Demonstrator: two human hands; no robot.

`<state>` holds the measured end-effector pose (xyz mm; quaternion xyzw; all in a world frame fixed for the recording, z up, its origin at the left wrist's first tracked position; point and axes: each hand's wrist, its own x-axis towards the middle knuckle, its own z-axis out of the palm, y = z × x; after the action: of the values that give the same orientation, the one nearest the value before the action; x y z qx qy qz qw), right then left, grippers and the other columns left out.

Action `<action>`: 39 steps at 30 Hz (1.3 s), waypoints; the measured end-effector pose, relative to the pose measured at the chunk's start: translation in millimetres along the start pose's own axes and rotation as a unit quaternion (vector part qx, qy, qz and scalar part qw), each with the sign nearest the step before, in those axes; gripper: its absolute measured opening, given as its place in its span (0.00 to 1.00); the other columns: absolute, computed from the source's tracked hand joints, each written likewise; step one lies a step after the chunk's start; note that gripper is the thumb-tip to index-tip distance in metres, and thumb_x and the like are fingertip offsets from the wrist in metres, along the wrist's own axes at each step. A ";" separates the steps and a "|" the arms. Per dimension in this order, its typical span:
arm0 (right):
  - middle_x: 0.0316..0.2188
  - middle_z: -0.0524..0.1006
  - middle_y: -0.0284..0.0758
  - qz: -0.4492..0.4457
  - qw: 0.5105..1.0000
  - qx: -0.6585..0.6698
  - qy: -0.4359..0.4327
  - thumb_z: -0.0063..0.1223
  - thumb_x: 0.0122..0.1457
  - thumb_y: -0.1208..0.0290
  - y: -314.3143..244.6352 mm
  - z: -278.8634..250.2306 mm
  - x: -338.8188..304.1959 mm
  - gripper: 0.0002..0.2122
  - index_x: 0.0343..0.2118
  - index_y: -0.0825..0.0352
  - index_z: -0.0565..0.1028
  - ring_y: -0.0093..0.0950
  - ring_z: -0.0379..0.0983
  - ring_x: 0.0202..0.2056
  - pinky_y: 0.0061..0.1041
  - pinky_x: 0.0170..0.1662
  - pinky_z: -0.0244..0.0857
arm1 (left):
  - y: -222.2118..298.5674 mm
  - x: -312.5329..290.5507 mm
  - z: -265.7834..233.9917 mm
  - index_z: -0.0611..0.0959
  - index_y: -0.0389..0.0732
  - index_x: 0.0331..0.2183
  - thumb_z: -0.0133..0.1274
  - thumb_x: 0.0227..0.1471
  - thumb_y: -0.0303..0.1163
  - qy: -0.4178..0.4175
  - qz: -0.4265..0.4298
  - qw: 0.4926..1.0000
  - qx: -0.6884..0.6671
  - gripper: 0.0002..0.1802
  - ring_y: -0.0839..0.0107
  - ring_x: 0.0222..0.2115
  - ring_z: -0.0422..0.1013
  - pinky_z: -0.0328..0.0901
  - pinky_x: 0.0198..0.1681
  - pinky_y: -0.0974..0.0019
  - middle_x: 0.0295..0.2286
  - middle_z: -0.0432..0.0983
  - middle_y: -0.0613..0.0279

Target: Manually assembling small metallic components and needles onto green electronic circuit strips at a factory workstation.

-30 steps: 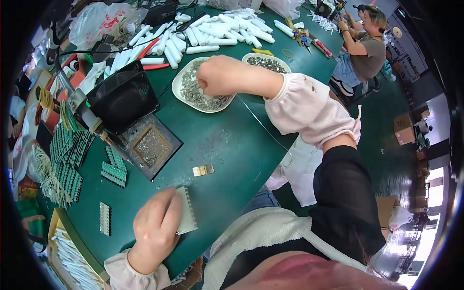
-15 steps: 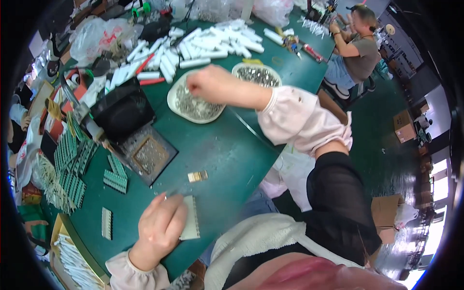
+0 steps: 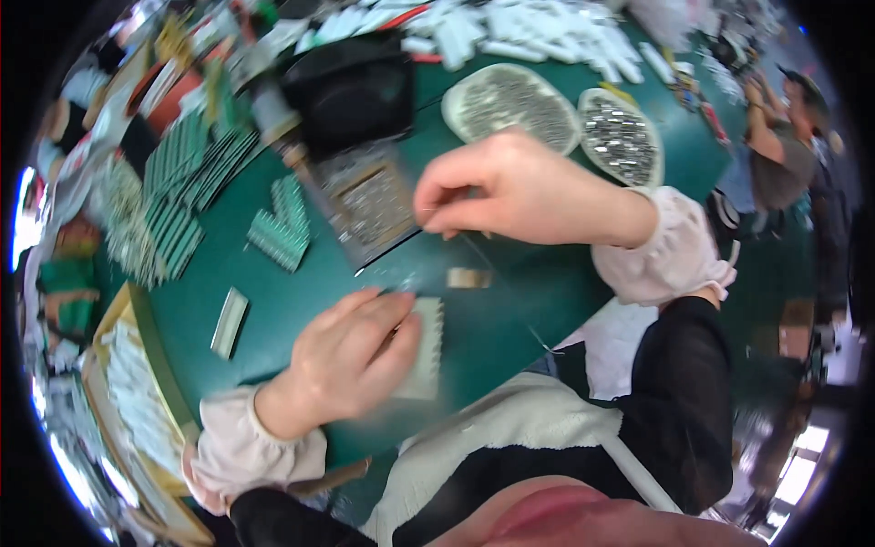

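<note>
My left hand (image 3: 351, 356) lies low over the green table, its fingers curled on the left edge of a pale board (image 3: 425, 356) with a notched right side. Part of that board is under the fingers. In front of it, my right hand (image 3: 529, 191) is raised with thumb and fingers pinched together. Whatever they hold is too small and blurred to name. Just below the right hand lies a small brass-and-white block (image 3: 469, 277). Beyond it stand a white dish (image 3: 449, 108) of fine metal pins and a second dish (image 3: 658, 162) of larger shiny pieces.
A square metal pan (image 3: 339, 196) with a black hood (image 3: 351, 96) stands left of my right hand. Green notched strips (image 3: 281, 228) and a pale strip (image 3: 230, 323) lie further left, near a carton (image 3: 157, 351) of white pieces. White tubes (image 3: 519, 27) are heaped behind. Another person (image 3: 784, 150) sits right.
My right hand has left the pin dish and come back toward the pan and the small block, still pinched. The view has turned, shifting the whole scene. My left hand remains at the pale board.
</note>
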<state>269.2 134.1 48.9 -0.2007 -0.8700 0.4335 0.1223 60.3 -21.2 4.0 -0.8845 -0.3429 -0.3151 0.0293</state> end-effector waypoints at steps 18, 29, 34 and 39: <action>0.29 0.74 0.32 -0.016 0.990 0.029 -0.138 0.60 0.54 0.81 11.7 24.3 29.8 0.04 0.31 0.72 0.77 0.21 0.71 0.30 0.19 0.33 0.64 | -22.4 -16.0 17.6 0.77 0.24 0.26 0.57 0.32 0.21 0.097 0.007 0.994 0.042 0.13 0.48 0.33 0.79 0.77 0.30 0.61 0.31 0.78 0.36; 0.28 0.73 0.31 0.014 0.989 0.040 -0.142 0.62 0.52 0.79 13.2 25.2 31.5 0.05 0.30 0.71 0.77 0.20 0.70 0.29 0.18 0.32 0.63 | -23.3 -15.8 27.0 0.77 0.32 0.21 0.59 0.31 0.19 0.140 -0.038 0.989 0.022 0.08 0.57 0.28 0.79 0.74 0.25 0.67 0.29 0.79 0.47; 0.25 0.72 0.27 0.035 0.986 0.078 -0.142 0.66 0.50 0.78 14.2 27.4 32.4 0.06 0.28 0.69 0.77 0.17 0.67 0.26 0.18 0.28 0.59 | -21.1 -18.5 13.3 0.76 0.21 0.28 0.58 0.38 0.19 0.065 -0.029 0.997 -0.037 0.13 0.41 0.37 0.78 0.76 0.39 0.52 0.35 0.77 0.30; 0.21 0.69 0.24 0.037 0.986 0.095 -0.134 0.69 0.47 0.76 16.4 29.9 32.4 0.09 0.23 0.66 0.75 0.14 0.63 0.23 0.17 0.26 0.54 | -23.3 -21.0 10.7 0.76 0.20 0.31 0.59 0.40 0.13 0.070 -0.016 0.995 -0.063 0.12 0.41 0.39 0.78 0.76 0.39 0.51 0.37 0.77 0.29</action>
<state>232.8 136.7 19.2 -0.1600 -0.8254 0.5414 0.0072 39.5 -12.9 -20.6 -0.8544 -0.3336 -0.3982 -0.0079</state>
